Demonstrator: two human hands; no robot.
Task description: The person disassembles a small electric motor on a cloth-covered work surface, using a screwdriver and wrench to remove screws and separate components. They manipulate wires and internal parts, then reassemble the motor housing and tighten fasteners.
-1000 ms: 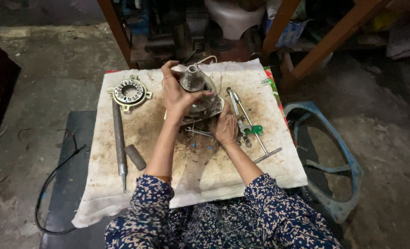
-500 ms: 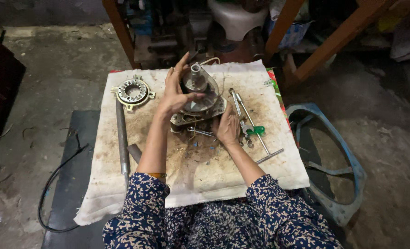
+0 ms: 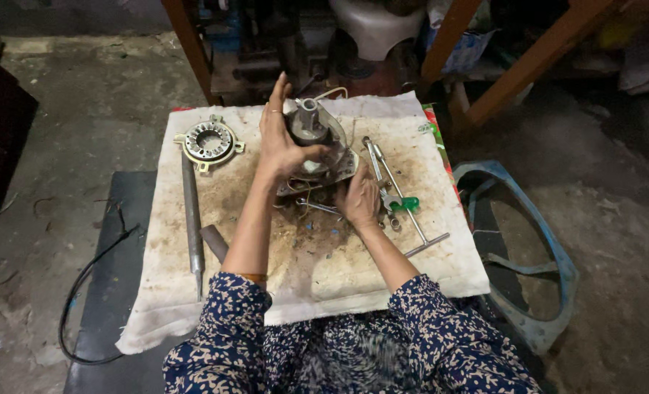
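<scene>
A cloth (image 3: pixel 317 270) lay spread in front of me, and nearly everything sat on it. At its middle stood the motor housing (image 3: pixel 311 142), with my left hand (image 3: pixel 281 142) against its left side and my right hand (image 3: pixel 359 201) just before it, nearer to me. Between my hands, under the housing, lay a small spanner (image 3: pixel 317 206). Far left, towards the back corner, sat a ringed stator plate (image 3: pixel 209 142). A long rod (image 3: pixel 192 219) ran from beside that plate back towards me, with a short tube (image 3: pixel 213 243) just right of it. Right of the housing lay a T-handled wrench (image 3: pixel 401 201). Off the cloth, on the floor to my right, lay a fan guard frame (image 3: pixel 540 248). A cable (image 3: pixel 83 292) trailed on the floor to my left.
</scene>
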